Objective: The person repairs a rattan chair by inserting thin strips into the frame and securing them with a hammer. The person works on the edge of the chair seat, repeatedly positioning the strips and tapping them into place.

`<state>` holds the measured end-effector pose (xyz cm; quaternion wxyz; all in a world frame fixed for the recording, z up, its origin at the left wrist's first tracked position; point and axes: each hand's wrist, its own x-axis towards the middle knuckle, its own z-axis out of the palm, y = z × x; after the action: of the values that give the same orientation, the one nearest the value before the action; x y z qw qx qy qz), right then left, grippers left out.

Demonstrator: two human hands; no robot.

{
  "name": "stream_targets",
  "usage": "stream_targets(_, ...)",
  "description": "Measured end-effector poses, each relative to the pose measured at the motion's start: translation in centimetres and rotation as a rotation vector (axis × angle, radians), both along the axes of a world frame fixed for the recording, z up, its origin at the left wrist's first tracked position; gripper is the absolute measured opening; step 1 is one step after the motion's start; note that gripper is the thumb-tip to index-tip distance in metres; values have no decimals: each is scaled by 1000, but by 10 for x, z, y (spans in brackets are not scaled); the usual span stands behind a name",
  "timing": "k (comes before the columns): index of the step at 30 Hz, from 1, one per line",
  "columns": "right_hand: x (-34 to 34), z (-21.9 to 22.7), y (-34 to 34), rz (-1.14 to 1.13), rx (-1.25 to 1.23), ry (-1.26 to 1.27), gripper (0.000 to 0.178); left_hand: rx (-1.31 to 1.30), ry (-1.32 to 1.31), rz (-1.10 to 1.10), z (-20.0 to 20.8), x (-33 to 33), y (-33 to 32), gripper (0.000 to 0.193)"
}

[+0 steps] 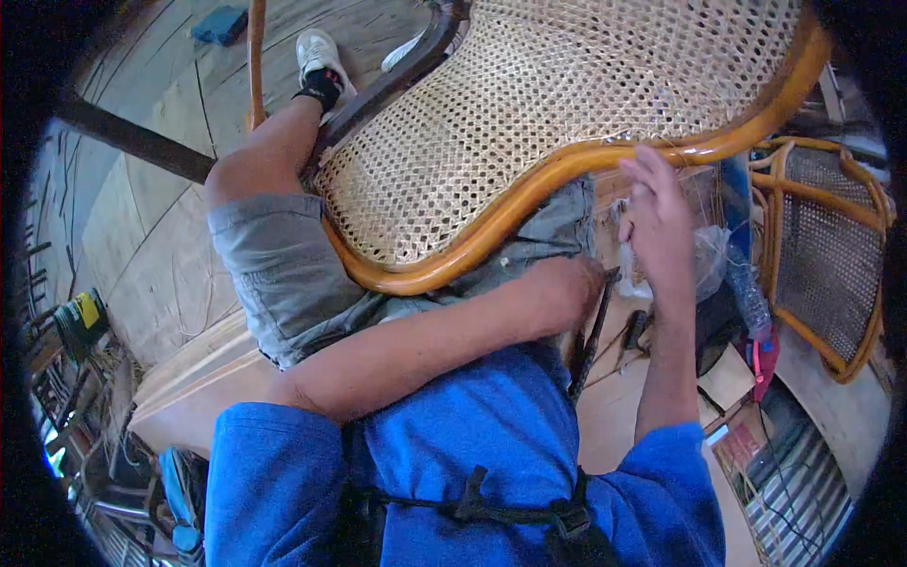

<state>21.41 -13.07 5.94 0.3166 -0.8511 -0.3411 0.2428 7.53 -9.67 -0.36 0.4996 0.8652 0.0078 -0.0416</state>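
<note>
A woven cane panel (529, 113) in a curved, glossy orange-brown rattan frame (444, 269) rests across my lap. My right hand (657, 213) is raised beside the frame's right part, fingers stretched toward the rim and thumb apart from them. Nothing can be made out in it. My left forearm crosses my body to the right. Its end, my left hand (581, 283), is seen foreshortened with the fingers hidden, next to a dark, narrow tool-like piece (590, 340). Whether it grips that piece is unclear.
Another rattan piece with a woven panel (822, 227) stands at the right. Clear plastic wrap (704, 260) lies beyond my right hand. A dark bar (142, 137) juts in from the left. Wooden boards (198, 383) lie at my left, and corrugated metal (803, 496) at lower right.
</note>
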Motion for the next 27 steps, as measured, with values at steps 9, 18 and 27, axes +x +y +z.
stream_targets(9, -30, -43, 28, 103, 15, -149, 35, 21, -92, 76, -9, -5, -3, 18)
stream_targets(18, 8, -1, -16, 37, 86, -377, 30, 138, -56, -123, -24, 54, -66, 17)
stream_targets(27, -10, -41, 34, 5, -470, -236, 37, 202, -232, -151, -56, 27, -85, 24)
